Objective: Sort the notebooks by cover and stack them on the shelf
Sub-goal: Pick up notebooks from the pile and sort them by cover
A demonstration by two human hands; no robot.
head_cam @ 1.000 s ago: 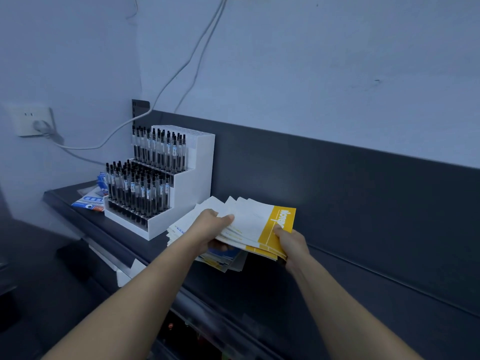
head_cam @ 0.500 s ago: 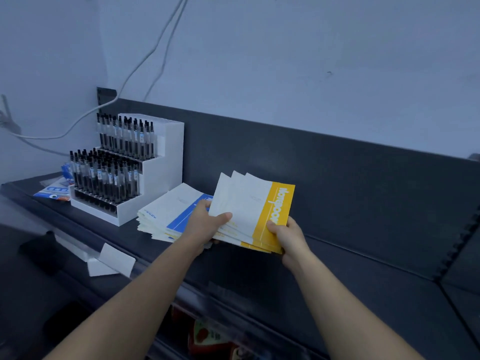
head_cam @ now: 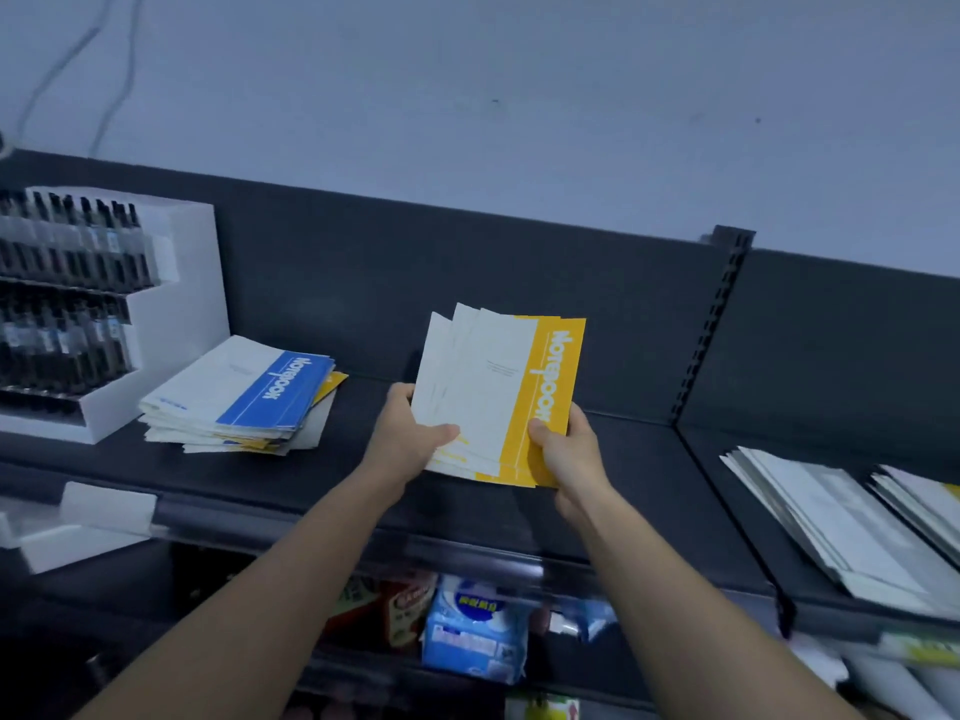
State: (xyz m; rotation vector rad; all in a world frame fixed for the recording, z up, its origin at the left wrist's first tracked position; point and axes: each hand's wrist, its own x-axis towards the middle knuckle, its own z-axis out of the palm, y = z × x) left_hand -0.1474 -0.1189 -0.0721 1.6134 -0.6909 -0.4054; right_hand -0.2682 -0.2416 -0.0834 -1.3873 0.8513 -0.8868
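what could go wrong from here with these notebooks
1. The yellow notebooks are fanned, not squared, and held only near their lower corners by the left hand and right hand; one may slip out.
2. The blue-topped pile is ragged, with a yellow cover poking out beneath, so covers are likely mixed there.

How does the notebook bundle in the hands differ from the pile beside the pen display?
The held bundle shows a yellow band on top; the pile shows a blue one. The bundle is tilted up, gripped by the left hand and right hand; the pile lies flat on the shelf, untouched. Both are loosely fanned white covers with a coloured band.
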